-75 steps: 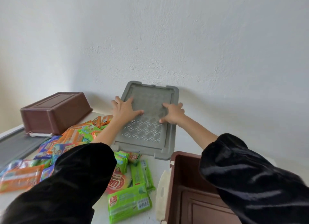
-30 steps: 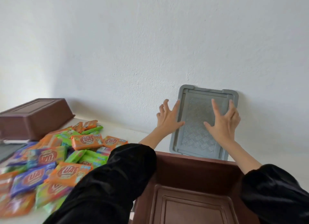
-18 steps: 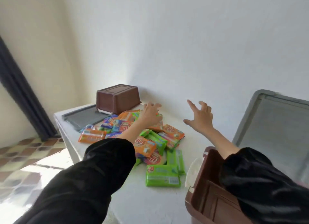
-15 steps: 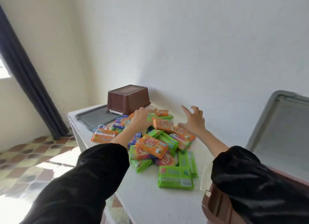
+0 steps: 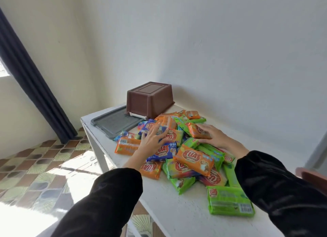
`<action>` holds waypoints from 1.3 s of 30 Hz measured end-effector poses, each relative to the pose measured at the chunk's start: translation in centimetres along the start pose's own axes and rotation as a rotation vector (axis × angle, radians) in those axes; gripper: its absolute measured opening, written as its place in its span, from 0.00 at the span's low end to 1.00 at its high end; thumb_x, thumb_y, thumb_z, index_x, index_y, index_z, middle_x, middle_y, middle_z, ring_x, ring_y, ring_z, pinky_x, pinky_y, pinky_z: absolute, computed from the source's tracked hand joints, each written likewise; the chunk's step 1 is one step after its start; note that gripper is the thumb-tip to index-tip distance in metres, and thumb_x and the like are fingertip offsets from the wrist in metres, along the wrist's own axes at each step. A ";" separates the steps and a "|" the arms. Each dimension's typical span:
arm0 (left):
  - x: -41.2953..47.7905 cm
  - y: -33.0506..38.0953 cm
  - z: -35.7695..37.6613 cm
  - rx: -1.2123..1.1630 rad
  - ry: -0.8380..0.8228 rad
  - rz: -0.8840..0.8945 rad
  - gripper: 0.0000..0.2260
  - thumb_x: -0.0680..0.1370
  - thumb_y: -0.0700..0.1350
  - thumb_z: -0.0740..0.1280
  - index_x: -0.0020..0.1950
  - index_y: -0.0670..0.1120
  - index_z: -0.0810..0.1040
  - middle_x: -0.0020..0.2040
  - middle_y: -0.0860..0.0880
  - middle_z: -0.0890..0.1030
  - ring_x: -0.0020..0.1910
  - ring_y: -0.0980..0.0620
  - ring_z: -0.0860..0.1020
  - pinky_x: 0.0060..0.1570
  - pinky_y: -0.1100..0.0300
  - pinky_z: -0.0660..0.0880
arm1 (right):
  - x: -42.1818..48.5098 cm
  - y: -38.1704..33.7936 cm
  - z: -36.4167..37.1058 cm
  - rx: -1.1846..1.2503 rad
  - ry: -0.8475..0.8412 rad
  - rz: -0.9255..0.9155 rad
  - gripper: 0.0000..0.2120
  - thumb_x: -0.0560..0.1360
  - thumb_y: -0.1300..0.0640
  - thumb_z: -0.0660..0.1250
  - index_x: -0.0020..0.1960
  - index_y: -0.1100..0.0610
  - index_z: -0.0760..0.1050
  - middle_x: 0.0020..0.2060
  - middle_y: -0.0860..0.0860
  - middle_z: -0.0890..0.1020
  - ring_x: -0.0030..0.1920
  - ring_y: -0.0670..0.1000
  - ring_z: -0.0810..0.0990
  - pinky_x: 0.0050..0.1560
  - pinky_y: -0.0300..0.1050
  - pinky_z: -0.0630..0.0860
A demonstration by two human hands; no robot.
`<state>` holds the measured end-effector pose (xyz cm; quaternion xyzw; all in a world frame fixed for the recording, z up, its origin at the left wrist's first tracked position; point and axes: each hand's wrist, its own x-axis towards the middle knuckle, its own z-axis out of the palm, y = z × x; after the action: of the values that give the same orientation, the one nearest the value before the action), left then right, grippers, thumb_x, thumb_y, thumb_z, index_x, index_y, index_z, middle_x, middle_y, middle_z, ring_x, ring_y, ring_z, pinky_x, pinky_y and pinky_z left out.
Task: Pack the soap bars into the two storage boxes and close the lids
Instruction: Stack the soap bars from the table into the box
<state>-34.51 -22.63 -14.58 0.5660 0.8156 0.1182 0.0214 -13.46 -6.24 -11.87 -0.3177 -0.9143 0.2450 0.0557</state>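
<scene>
A heap of wrapped soap bars (image 5: 192, 159) in orange, green and blue lies on the white table (image 5: 177, 213). My left hand (image 5: 153, 139) rests flat on a blue bar (image 5: 150, 128) at the heap's left, fingers spread. Over an orange bar (image 5: 197, 131) near the top lies my right hand (image 5: 211, 135), fingers above it and thumb at its near edge. One brown storage box (image 5: 150, 98) stands upside down at the far end, beside a grey lid (image 5: 115, 123) lying flat. The rim of the second brown box (image 5: 312, 176) shows at the right edge.
A second grey lid (image 5: 318, 151) leans on the wall at the far right, mostly out of frame. The table's left edge drops to a tiled floor (image 5: 35, 174). A dark curtain (image 5: 30, 74) hangs at the left.
Both hands have left the grey lid leaning on the wall and swung left with my view. They have come down onto the soap heap.
</scene>
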 end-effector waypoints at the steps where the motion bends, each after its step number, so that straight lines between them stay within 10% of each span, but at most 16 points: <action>1: 0.4 -0.3 0.2 0.066 0.006 0.007 0.22 0.81 0.58 0.48 0.75 0.61 0.52 0.78 0.53 0.43 0.77 0.48 0.46 0.70 0.36 0.48 | 0.1 0.2 0.0 0.011 0.005 -0.003 0.37 0.72 0.45 0.68 0.75 0.47 0.55 0.74 0.52 0.58 0.74 0.54 0.58 0.72 0.50 0.57; 9: 3.2 -1.3 0.0 0.256 0.061 0.010 0.27 0.79 0.63 0.48 0.76 0.59 0.45 0.77 0.47 0.48 0.76 0.44 0.48 0.68 0.33 0.41 | 1.7 0.7 0.3 0.093 0.000 0.062 0.46 0.62 0.29 0.64 0.74 0.43 0.55 0.74 0.52 0.59 0.73 0.55 0.57 0.73 0.55 0.56; 14: 4.1 -2.7 -1.1 0.404 0.053 0.241 0.37 0.75 0.59 0.62 0.77 0.51 0.47 0.78 0.50 0.49 0.77 0.50 0.44 0.67 0.34 0.34 | 2.8 0.6 0.6 0.055 0.012 0.038 0.38 0.69 0.41 0.69 0.74 0.45 0.56 0.73 0.52 0.61 0.72 0.54 0.61 0.72 0.52 0.60; 22: 6.0 -1.4 -1.8 0.296 0.010 0.450 0.35 0.72 0.51 0.70 0.75 0.52 0.57 0.66 0.48 0.69 0.64 0.47 0.69 0.65 0.51 0.66 | 3.5 0.4 -0.7 -0.171 -0.013 0.063 0.40 0.69 0.42 0.70 0.75 0.48 0.55 0.68 0.57 0.68 0.68 0.57 0.66 0.65 0.46 0.64; 31: 4.0 -0.8 -2.4 0.063 0.065 0.155 0.33 0.68 0.55 0.73 0.70 0.48 0.67 0.58 0.46 0.73 0.57 0.46 0.73 0.55 0.54 0.72 | 1.8 -0.3 -0.3 -0.453 0.227 0.021 0.37 0.69 0.47 0.70 0.74 0.50 0.59 0.63 0.55 0.71 0.62 0.55 0.71 0.56 0.48 0.72; 39: 2.9 5.7 -9.6 -0.061 0.220 0.229 0.31 0.66 0.57 0.74 0.65 0.48 0.73 0.53 0.48 0.76 0.52 0.47 0.75 0.48 0.54 0.73 | -2.9 -1.7 -7.3 -0.344 0.372 0.078 0.36 0.66 0.47 0.73 0.71 0.49 0.64 0.56 0.56 0.72 0.57 0.56 0.73 0.50 0.46 0.71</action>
<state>-31.91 -19.69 -3.76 0.6381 0.7392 0.2056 -0.0646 -10.21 -6.21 -4.52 -0.3970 -0.9037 0.0255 0.1585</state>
